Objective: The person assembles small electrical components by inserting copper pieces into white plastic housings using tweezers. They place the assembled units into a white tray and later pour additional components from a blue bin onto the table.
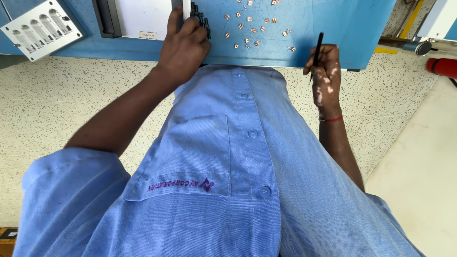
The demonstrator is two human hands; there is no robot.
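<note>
My left hand (184,47) rests on the near edge of a blue work table (333,24), its fingers closed over a row of small black parts (200,16) beside a white panel (143,16). My right hand (326,71) hangs at the table's front edge and grips a thin black tool (318,47), like tweezers or a pen, pointing up. Several tiny copper-coloured components (252,28) lie scattered on the blue surface between the two hands. My blue shirt fills the lower view.
A white metal fixture with oval slots (40,27) sits at the table's far left. A speckled floor (57,104) lies below. A red cylinder (442,66) and a grey pipe (419,46) lie at the right edge.
</note>
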